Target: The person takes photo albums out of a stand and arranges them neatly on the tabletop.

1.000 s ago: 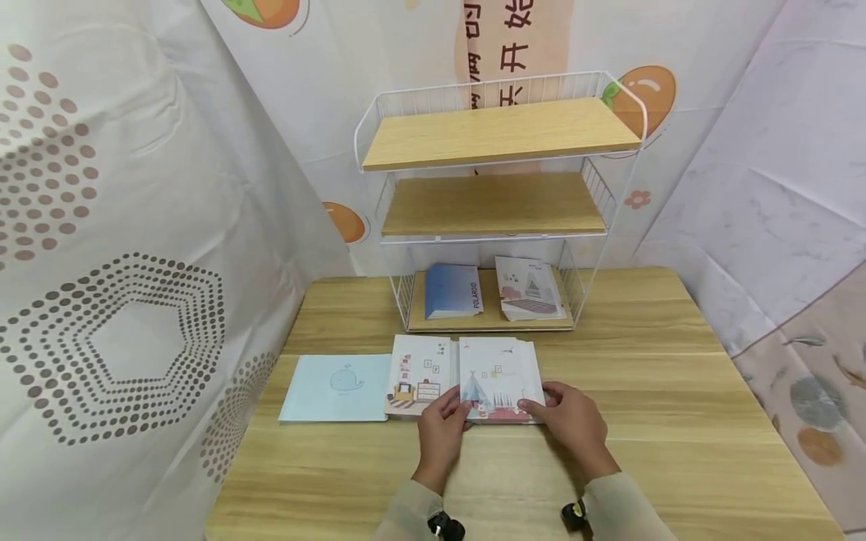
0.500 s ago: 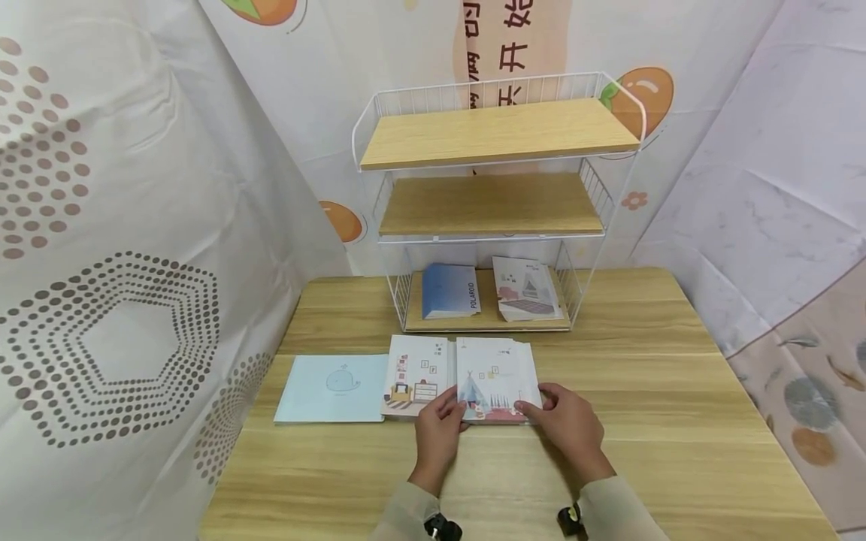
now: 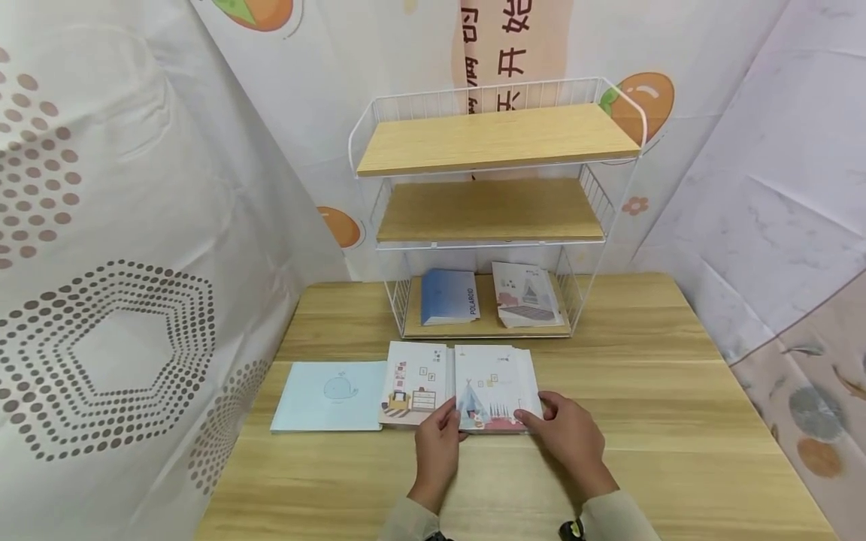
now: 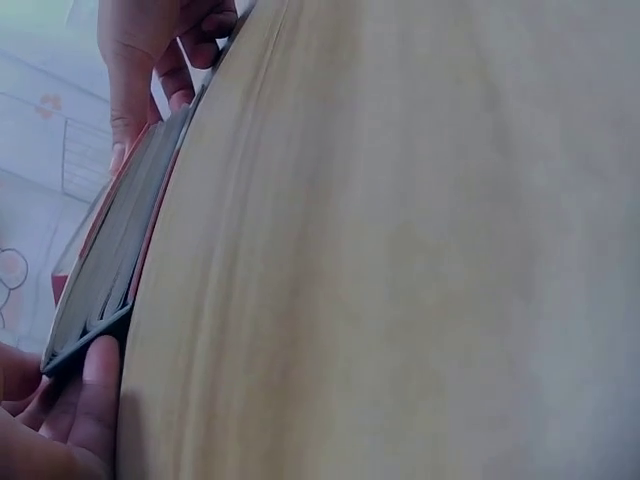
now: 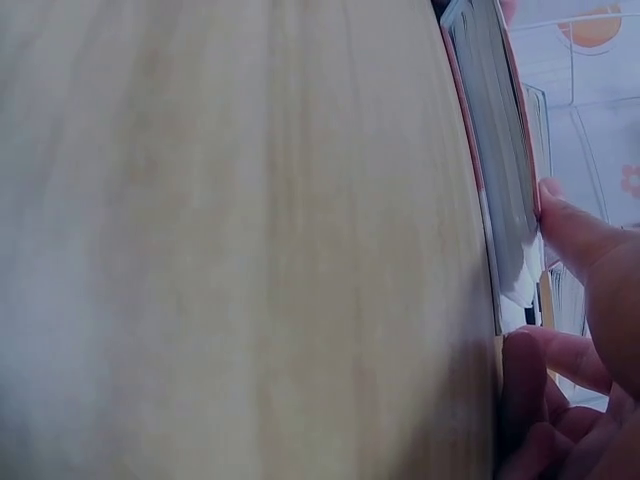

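Observation:
A small thick photo album (image 3: 496, 391) with a blue tent on its white cover lies on the table in front of the rack. My left hand (image 3: 436, 445) holds its lower left corner; in the left wrist view the fingers are against the dark spine. At the right edge, my right hand (image 3: 570, 436) has its thumb on the cover and its other fingers curled beside the pages (image 5: 495, 140). Just left of it lies a similar album (image 3: 414, 383) with a yellow chair drawn on it. Further left is a pale blue album (image 3: 328, 397) with a whale.
Behind the albums stands a white wire rack (image 3: 490, 167) with three wooden shelves. On its bottom shelf lie a blue POLAROID album (image 3: 446, 295) and a white album (image 3: 524, 294) with a grey tent. Patterned cloth (image 3: 128, 225) hangs around the wooden table (image 3: 676, 421).
The head view has shifted slightly, so the scene sits a little lower and further left. Both hands keep holding the tent album at its sides, in the same place.

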Tool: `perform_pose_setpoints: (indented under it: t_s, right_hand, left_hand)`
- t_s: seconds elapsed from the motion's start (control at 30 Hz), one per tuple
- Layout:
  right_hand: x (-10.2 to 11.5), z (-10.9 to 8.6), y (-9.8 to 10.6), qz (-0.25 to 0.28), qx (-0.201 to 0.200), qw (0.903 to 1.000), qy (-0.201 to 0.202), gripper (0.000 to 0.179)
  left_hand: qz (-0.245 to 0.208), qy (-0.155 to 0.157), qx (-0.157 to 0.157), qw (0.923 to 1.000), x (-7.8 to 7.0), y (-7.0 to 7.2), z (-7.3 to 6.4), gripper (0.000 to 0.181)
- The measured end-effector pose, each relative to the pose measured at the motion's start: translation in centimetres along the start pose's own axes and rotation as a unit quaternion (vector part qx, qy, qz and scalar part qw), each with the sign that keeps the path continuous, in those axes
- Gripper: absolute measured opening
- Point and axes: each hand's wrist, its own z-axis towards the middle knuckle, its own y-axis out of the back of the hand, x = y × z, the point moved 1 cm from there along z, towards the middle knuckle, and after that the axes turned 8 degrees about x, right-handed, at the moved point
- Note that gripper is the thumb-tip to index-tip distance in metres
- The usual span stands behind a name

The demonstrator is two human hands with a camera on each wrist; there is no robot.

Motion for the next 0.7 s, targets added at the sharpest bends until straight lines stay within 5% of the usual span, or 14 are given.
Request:
perform_pose_setpoints:
  t_s: [0.3,0.7]
  right_hand:
    - [0.4,-0.3,0.0,0.009,0.000,0.9999,0.009,0.079]
    - [0.7,-0.7,0.0,0.041,0.013,0.9990,0.016,0.074]
  left_hand:
    - [0.011,0.047,0.064,0.9968,-2.0,0.7,-1.4,0.048]
    - [0.060,0.034,0.099,0.9926,-4.8,0.9,-2.1,0.059]
